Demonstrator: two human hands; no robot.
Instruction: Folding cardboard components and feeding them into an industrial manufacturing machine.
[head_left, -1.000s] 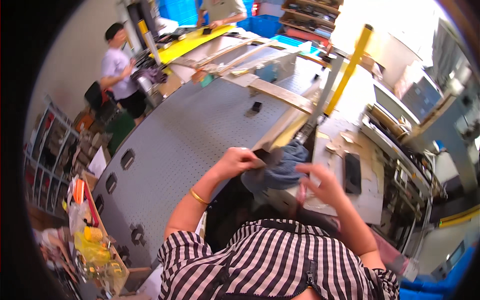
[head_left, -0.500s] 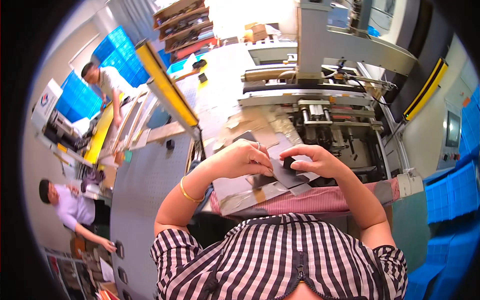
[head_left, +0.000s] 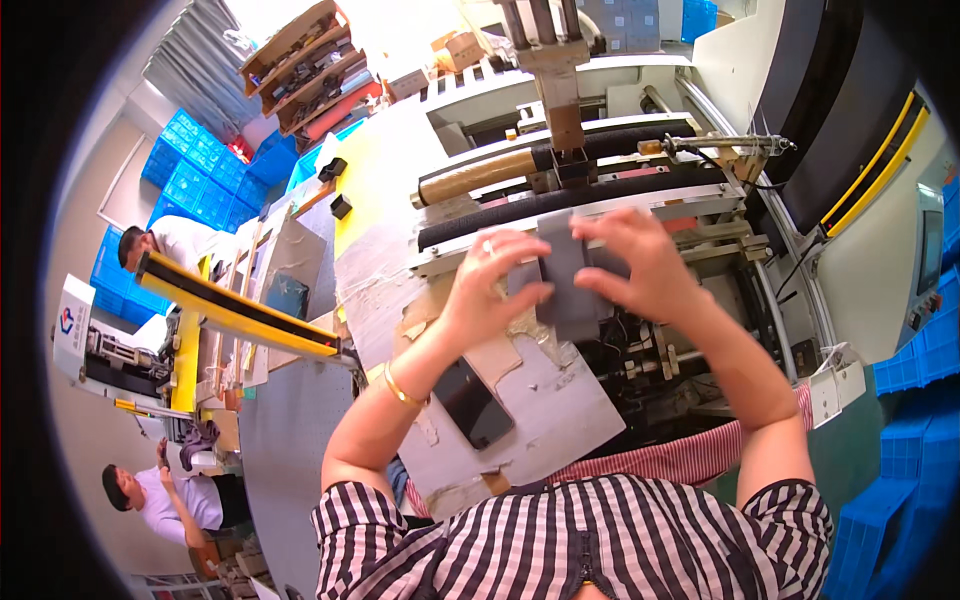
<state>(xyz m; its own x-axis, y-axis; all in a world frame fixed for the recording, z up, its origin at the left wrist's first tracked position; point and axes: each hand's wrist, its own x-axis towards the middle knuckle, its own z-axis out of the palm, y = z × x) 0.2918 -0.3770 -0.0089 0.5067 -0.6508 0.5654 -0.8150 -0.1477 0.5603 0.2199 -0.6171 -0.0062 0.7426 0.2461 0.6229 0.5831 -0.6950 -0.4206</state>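
Between my two hands is a dark grey cross-shaped sheet with flaps (head_left: 568, 285), raised over the front of the machine. My left hand (head_left: 490, 285) curls its thumb and fingers at the sheet's left side, and my right hand (head_left: 637, 262) does the same at its right side. Motion blurs the fingertips a little. Whether a block sits within the sheet cannot be seen. Nearer to me, a flat black phone-shaped rectangle (head_left: 472, 405) lies on a pale, worn board (head_left: 560, 420), beside my left forearm.
A machine with black rollers (head_left: 600, 205) and an upright metal column (head_left: 560, 100) stands just beyond my hands. A yellow-and-black post (head_left: 240, 310) slants at left. Two people (head_left: 180, 500) (head_left: 170, 240) are farther left. Blue crates (head_left: 910, 400) stand at right; small black blocks (head_left: 340, 207) lie far left.
Both hands have moved forward from the board to the machine, lifting the grey sheet with them. The black rectangle on the board is now uncovered. My view has shifted too.
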